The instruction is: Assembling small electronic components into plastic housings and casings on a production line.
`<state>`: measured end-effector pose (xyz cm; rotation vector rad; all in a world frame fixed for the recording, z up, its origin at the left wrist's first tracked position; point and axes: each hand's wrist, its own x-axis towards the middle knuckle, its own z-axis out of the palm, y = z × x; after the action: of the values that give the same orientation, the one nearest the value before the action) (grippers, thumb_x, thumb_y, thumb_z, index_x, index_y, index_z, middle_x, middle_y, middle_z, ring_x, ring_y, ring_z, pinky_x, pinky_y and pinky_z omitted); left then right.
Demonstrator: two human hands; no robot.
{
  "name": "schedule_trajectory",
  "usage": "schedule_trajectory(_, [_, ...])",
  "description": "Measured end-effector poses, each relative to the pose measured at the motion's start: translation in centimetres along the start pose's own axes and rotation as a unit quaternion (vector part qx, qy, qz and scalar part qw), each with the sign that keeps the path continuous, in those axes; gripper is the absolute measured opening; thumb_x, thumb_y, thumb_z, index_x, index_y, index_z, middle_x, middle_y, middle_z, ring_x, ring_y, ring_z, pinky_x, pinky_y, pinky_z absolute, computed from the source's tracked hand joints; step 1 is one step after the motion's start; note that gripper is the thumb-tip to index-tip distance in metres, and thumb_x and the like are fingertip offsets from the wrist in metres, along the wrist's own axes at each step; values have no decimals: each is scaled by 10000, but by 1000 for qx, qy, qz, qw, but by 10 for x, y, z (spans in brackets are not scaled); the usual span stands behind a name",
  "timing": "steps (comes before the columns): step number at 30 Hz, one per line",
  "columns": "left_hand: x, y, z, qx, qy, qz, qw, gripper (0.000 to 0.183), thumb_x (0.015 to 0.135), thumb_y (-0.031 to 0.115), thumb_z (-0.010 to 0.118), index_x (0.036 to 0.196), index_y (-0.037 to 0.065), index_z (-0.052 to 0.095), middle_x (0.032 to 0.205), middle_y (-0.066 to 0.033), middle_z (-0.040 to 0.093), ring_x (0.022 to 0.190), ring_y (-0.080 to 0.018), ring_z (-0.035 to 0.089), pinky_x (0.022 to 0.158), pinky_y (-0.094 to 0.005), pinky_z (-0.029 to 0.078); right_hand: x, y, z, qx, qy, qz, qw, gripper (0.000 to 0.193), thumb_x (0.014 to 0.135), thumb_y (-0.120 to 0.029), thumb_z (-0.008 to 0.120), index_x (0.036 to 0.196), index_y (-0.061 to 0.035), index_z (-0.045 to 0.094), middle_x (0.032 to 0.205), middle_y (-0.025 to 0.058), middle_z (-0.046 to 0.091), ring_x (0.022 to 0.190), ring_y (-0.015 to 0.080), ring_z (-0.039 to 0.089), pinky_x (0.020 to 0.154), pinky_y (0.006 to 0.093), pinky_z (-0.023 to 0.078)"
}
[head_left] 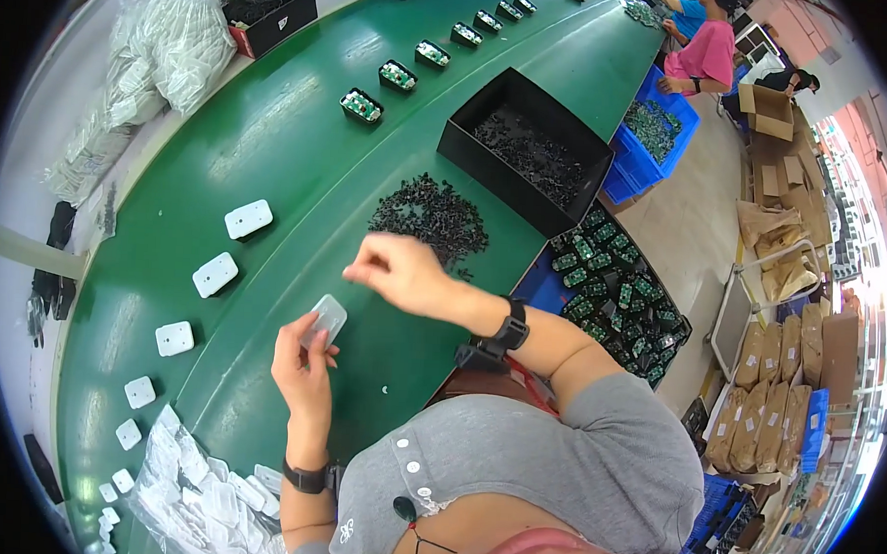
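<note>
My left hand (302, 368) is closed on a small translucent white plastic cover (329, 318), gripping it by its near edge above the green bench. Just beyond and to the right, my right hand (399, 270) hovers with thumb and fingers pinched together. Whatever sits in that pinch, if anything, is too small and blurred to make out. Behind the right hand spreads a loose pile of tiny black parts (431, 215). A black box (456, 145) holding more of these black parts stands beyond the pile.
White covers (215, 274) stand in a row along the green belt (270, 161) at left. Farther off are black cases with green circuit boards (361, 106). A plastic bag of white covers (163, 463) lies near left. At right are a tray of boards (621, 295), a blue crate (621, 176) and co-workers (706, 56).
</note>
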<state>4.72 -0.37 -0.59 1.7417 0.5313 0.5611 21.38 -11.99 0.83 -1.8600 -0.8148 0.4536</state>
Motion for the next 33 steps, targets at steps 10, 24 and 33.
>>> schedule_trajectory(10, [0,-4,-2,59,20,60,996,66,898,-18,552,946,-12,596,816,-51,586,577,-87,573,453,-193,416,-18,-5,47,274,-137,45,951,144,886,-134,626,875,1,576,775,59,625,695,132,576,622,292,476])
schedule_trajectory(24, [-7,-8,-9,-160,4,-81,984,241,892,-38,539,1127,0,575,947,-94,623,697,-124,628,609,-237,508,-18,-11,45,-26,-33,-196,980,71,829,-18,640,880,-15,590,795,71,554,649,158,541,569,266,447])
schedule_trajectory(33, [-16,-20,-17,-212,19,-137,967,156,905,-4,550,1052,-53,565,905,-83,649,773,-119,626,731,-242,515,-21,-15,55,-23,-62,-172,983,80,828,-52,654,847,-11,587,745,43,539,600,116,501,530,242,420])
